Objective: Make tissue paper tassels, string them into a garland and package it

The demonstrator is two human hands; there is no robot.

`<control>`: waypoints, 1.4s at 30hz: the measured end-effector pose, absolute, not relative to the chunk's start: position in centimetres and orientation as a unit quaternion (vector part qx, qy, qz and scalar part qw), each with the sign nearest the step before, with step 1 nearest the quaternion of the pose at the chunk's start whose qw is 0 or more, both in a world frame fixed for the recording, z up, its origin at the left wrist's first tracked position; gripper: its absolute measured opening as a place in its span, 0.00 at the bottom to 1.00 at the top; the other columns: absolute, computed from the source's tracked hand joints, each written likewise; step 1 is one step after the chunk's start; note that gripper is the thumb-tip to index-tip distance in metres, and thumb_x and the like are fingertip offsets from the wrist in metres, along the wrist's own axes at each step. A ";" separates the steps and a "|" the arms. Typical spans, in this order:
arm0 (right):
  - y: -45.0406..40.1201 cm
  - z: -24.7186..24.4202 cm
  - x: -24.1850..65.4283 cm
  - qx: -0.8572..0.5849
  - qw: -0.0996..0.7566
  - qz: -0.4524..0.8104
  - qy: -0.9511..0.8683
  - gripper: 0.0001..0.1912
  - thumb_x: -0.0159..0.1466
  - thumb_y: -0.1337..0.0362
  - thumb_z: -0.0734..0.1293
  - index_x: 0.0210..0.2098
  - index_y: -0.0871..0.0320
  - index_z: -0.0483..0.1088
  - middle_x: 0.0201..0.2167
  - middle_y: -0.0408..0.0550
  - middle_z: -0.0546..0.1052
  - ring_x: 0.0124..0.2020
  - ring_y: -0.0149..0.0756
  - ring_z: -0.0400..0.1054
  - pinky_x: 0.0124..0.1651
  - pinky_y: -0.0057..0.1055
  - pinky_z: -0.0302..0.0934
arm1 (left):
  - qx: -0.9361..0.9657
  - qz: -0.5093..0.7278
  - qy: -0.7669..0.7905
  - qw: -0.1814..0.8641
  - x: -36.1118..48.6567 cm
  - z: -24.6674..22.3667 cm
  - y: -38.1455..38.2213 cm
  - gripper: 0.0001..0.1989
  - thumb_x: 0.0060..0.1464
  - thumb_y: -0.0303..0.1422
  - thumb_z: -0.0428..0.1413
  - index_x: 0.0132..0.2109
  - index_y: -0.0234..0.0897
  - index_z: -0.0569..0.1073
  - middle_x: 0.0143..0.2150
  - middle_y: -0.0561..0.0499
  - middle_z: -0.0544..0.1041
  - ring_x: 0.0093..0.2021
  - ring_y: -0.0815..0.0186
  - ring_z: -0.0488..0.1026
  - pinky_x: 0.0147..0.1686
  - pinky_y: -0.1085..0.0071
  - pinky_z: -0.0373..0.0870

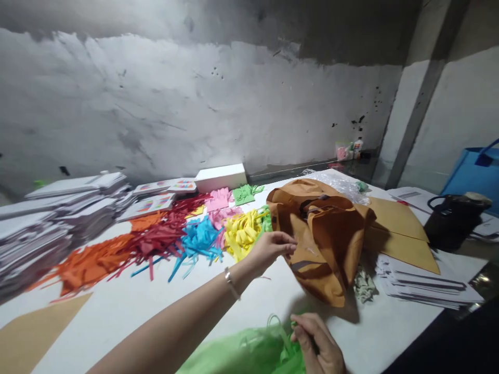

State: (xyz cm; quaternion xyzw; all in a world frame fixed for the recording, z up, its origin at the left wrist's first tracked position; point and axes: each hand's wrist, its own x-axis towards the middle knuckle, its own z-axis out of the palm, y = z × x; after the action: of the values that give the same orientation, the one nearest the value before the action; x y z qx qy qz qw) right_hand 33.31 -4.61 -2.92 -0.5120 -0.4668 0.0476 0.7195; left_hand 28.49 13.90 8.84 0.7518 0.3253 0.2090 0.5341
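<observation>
My left hand (275, 246) reaches over the table with its fingers curled together beside a crumpled brown fabric bag (327, 234). Whether anything is pinched in those fingers is too small to make out. At the bottom, my right hand (317, 343) is closed on a green fabric strap. A loop of that strap stands up to the left of the fingers, and light green fabric (234, 353) spreads below, partly cut off by the frame edge. Beyond my left hand lies a bundle of yellow strips (244, 234).
Orange (97, 259), dark red (159, 236), blue (198, 239) and pink strips (220, 200) are heaped on the white-covered table (156, 311). Paper stacks (78, 208) rise at left. Right of the bag lie brown envelopes (401, 228), white papers (424, 283) and a black jug (450, 221).
</observation>
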 end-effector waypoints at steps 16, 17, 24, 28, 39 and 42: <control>-4.9 0.1 25.6 -0.492 0.578 0.066 -0.648 0.06 0.68 0.69 0.66 0.40 0.55 0.76 0.32 0.47 0.80 0.33 0.35 0.76 0.40 0.28 0.70 | 0.468 0.469 0.398 0.634 11.1 3.6 -0.9 0.03 0.47 0.24 0.65 0.31 0.35 0.82 0.27 0.51 0.79 0.30 0.68 0.74 0.33 0.73 0.71; -4.9 0.1 25.3 -0.494 0.566 0.063 -0.657 0.07 0.68 0.69 0.65 0.41 0.55 0.76 0.33 0.47 0.80 0.33 0.35 0.76 0.40 0.28 0.70 | 0.503 0.480 0.397 0.599 10.6 3.4 -0.9 0.05 0.48 0.23 0.63 0.32 0.36 0.82 0.28 0.51 0.79 0.30 0.67 0.75 0.33 0.73 0.71; -4.2 1.0 25.2 -0.461 0.490 0.163 -0.722 0.06 0.68 0.69 0.66 0.40 0.55 0.75 0.30 0.44 0.79 0.30 0.32 0.76 0.34 0.23 0.70 | 0.698 0.472 0.362 0.397 7.8 3.0 -0.7 0.07 0.58 0.23 0.58 0.38 0.38 0.80 0.31 0.49 0.79 0.33 0.67 0.76 0.34 0.75 0.70; -4.2 0.8 25.2 -0.511 0.487 0.249 -0.663 0.02 0.66 0.63 0.69 0.39 0.53 0.75 0.27 0.39 0.80 0.25 0.30 0.76 0.29 0.19 0.70 | 0.706 0.415 0.379 0.431 7.0 3.1 -0.7 0.05 0.60 0.27 0.58 0.37 0.37 0.79 0.32 0.49 0.77 0.32 0.67 0.74 0.33 0.75 0.69; -4.5 1.6 25.1 -0.494 0.449 0.281 -0.689 0.06 0.69 0.62 0.65 0.35 0.52 0.73 0.27 0.39 0.77 0.27 0.30 0.74 0.31 0.20 0.66 | 0.674 0.342 0.404 0.515 6.7 3.0 -1.0 0.09 0.62 0.35 0.56 0.35 0.35 0.76 0.28 0.52 0.73 0.28 0.69 0.71 0.30 0.74 0.66; -4.8 1.5 24.9 -0.498 0.448 0.287 -0.685 0.05 0.69 0.61 0.64 0.38 0.51 0.73 0.31 0.41 0.78 0.32 0.31 0.74 0.31 0.21 0.66 | 0.673 0.341 0.416 0.507 6.7 3.1 -1.1 0.10 0.62 0.35 0.55 0.34 0.35 0.76 0.28 0.52 0.73 0.28 0.69 0.70 0.29 0.74 0.65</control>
State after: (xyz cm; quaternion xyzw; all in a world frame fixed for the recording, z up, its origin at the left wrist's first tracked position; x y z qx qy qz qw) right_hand 24.94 -4.79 1.52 -0.4977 -0.6847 0.2873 0.4482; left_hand 6.73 -1.07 3.05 0.6733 0.4165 0.3412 0.5067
